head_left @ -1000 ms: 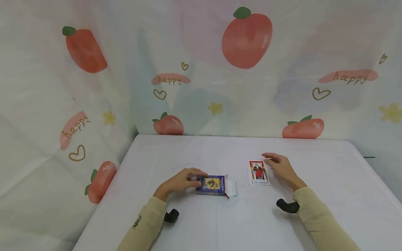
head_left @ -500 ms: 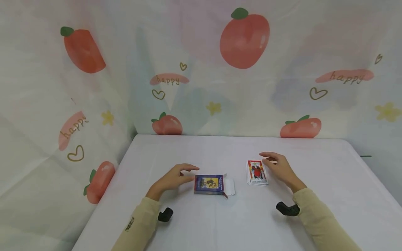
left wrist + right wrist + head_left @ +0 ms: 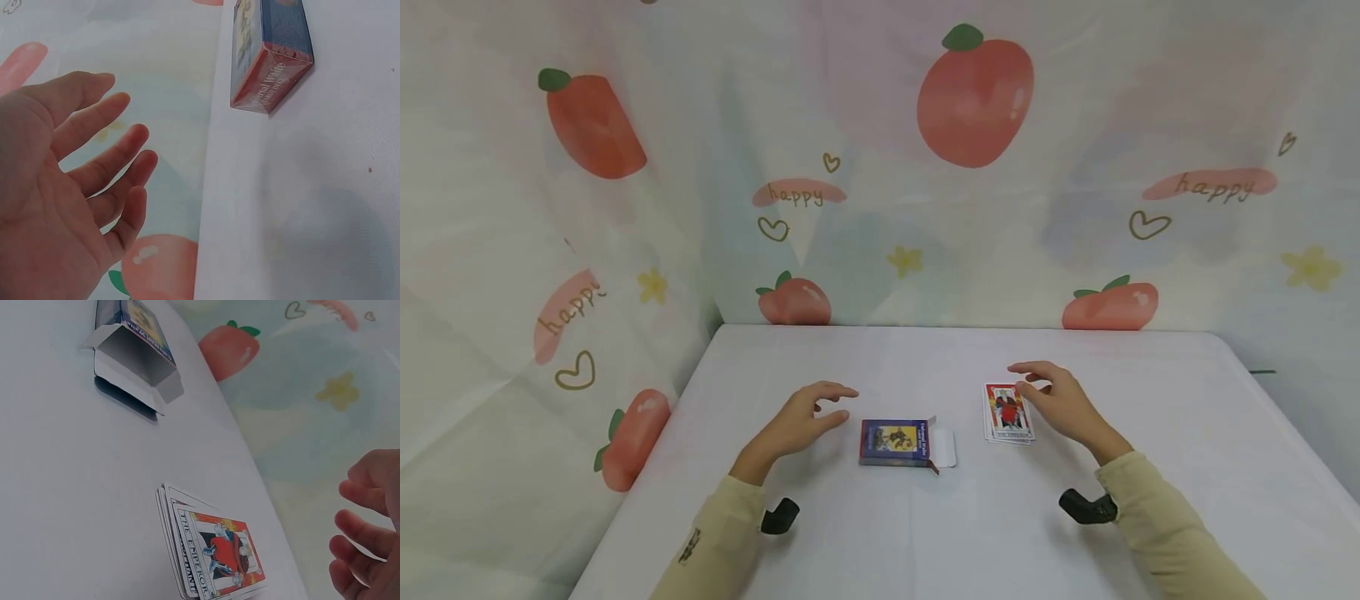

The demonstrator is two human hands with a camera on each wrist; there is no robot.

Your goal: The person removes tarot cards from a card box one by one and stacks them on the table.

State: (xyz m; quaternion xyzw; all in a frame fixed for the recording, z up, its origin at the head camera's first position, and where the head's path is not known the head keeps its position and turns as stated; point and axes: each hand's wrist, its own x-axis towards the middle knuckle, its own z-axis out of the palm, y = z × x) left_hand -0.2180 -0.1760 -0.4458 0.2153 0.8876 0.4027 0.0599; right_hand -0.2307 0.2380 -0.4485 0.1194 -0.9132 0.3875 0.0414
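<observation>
A blue tarot card box (image 3: 894, 442) lies flat on the white table, its end flap (image 3: 944, 448) folded out to the right. In the right wrist view the open end of the box (image 3: 134, 359) shows a hollow interior. To its right sits a slightly uneven stack of tarot cards (image 3: 1008, 412), face up, with The Emperor (image 3: 226, 555) on top. My left hand (image 3: 797, 422) hovers left of the box, fingers relaxed and holding nothing. My right hand (image 3: 1063, 402) is at the upper right of the stack, fingers loosely bent; nothing is held in it.
The white table (image 3: 880, 533) ends at a patterned cloth backdrop (image 3: 865, 125) behind and on the left. A black curved piece (image 3: 1086, 506) sticks out at the right cuff, and a similar black piece (image 3: 780, 517) at the left cuff.
My left hand has let go of the card box and drawn back to the left. My right hand stays near the cards with little movement. The whole head view has shifted slightly.
</observation>
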